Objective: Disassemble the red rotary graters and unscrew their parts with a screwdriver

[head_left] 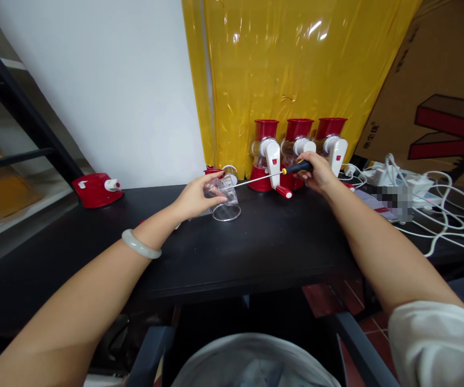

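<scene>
My left hand (197, 197) is closed around a clear plastic grinder body (224, 194) that rests on the black table (256, 247). A pale bangle sits on that wrist. My right hand (316, 171) grips the black and yellow handle of a screwdriver (272, 174). Its metal shaft runs left and its tip meets the clear body near a small red part. Just behind my right hand stand three red and white hand-crank grinders (296, 153) in a row.
A red base piece (97, 190) lies at the table's far left. White cables and a power strip (413, 193) sprawl on the right. A yellow plastic sheet (296, 64) and a cardboard box (437, 91) stand behind. Dark shelving is on the left.
</scene>
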`<action>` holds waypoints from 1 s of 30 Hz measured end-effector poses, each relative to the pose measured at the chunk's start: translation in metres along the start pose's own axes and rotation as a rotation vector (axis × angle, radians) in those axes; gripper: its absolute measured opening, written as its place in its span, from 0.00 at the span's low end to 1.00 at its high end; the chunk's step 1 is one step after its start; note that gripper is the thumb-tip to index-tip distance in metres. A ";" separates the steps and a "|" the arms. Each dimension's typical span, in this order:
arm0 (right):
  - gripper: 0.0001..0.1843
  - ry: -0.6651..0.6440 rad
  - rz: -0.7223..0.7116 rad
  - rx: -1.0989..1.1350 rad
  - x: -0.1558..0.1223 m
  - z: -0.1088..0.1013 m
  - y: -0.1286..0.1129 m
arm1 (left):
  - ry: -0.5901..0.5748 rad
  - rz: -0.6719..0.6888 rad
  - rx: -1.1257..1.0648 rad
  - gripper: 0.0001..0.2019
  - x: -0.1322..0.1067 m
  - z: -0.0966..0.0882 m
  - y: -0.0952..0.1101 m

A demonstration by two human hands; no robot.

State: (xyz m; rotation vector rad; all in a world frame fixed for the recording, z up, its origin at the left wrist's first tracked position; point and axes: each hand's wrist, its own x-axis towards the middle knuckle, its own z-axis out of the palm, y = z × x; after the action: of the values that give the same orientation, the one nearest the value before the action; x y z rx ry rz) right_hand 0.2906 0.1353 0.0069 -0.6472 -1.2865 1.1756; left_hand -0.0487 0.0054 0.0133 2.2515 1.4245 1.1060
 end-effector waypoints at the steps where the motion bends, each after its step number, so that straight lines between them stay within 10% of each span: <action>1: 0.13 0.014 -0.016 0.014 0.000 0.001 0.000 | 0.002 0.006 -0.004 0.37 0.000 0.000 -0.001; 30: 0.15 0.055 -0.033 0.130 0.000 0.006 0.005 | 0.014 0.006 -0.034 0.34 0.001 0.002 -0.004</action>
State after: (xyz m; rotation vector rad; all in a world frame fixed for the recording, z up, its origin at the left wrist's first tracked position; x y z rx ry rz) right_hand 0.2838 0.1357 0.0041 -0.5576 -1.1605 1.1961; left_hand -0.0495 0.0081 0.0102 2.2303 1.3940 1.1416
